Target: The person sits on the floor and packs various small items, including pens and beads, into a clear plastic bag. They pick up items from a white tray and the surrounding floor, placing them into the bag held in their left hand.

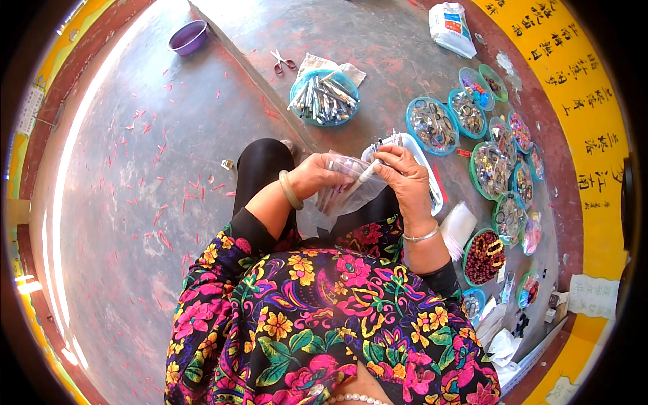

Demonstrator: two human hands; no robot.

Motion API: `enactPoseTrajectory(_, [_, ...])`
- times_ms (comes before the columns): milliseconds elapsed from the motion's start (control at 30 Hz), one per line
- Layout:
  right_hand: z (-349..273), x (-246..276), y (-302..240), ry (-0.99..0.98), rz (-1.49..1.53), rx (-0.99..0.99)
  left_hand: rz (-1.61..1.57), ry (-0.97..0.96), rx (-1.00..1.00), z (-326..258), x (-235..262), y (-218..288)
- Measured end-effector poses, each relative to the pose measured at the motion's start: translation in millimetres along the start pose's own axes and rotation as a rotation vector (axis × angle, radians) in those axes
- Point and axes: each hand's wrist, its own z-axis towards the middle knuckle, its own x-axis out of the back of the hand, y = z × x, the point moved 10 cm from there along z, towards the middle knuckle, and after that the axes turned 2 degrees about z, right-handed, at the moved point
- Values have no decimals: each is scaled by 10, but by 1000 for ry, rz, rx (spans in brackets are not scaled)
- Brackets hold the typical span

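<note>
My left hand (316, 177), a bangle on its wrist, pinches the upper edge of a clear plastic bag (344, 200) above my lap. Several slim pen-like sticks lie inside the bag, blurred by the plastic. At the bag's right side, my right hand (407, 177) has thumb and fingers closed on a pale pen-like stick (368, 171), which slants down toward the bag. How far it reaches in cannot be made out. Just behind the right hand stands a white tray (437, 194), with more slim pieces at its far end, partly covered by the hand.
Ahead, a blue basket (356, 88) of pen-like sticks stands near red-handled scissors (282, 62). Several small baskets of trinkets, one a green basket (474, 177), crowd the right. A purple basin (187, 38) sits far left; red scraps litter the floor. White bags (459, 228) lie beside my right wrist.
</note>
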Motion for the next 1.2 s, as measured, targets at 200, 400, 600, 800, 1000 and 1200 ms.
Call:
enactPoseTrajectory(200, [-27,-230,2,-66,-20,52,-144,16,-56,-19,25,38])
enactPoseTrajectory(400, [-30,-279,-33,-73,-178,145,-290,-31,-81,-28,-14,100])
enactPoseTrajectory(600, [-22,-238,196,-14,22,-105,-268,-66,-102,-22,-33,131])
enactPoseTrajectory(800, [-22,-225,49,-55,26,-163,-216,-76,-70,-35,-71,162])
enactPoseTrajectory(1000, [31,-227,-103,-69,-119,-57,-164,-39,-68,-47,-67,140])
enactPoseTrajectory(1200, [39,-237,-258,-29,-219,1,-104,-14,-53,-74,-23,143])
